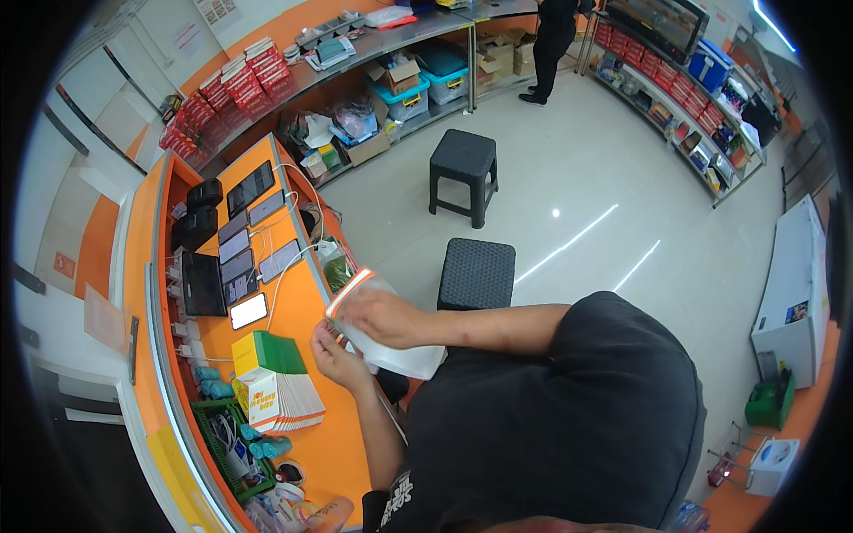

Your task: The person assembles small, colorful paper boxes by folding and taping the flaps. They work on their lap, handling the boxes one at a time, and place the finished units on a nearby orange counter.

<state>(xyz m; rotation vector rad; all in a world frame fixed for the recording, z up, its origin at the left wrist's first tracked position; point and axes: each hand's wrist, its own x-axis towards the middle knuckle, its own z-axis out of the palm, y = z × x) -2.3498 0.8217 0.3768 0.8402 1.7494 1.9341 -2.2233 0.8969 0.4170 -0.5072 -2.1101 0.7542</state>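
Observation:
A white paper bag (402, 354) with an orange stripe along its upper edge is held in front of me, beside the orange counter. My left hand (339, 357) has its fingers pinched together at the bag's left edge. Across the bag's upper part lies my right hand (380, 317); its fingers are smeared by motion, so their grip cannot be made out. Close to my left hand, on the counter, stands a fanned stack of flat white and orange paper bags (289, 401) against a yellow and green pack (268, 354).
Several phones and tablets (251, 182) with white cables lie on the orange counter (330, 444). A green basket (213, 435) holds small items. Two dark stools (477, 271) stand on the floor. At the back is a person in dark clothes (555, 40), near steel shelving (418, 35).

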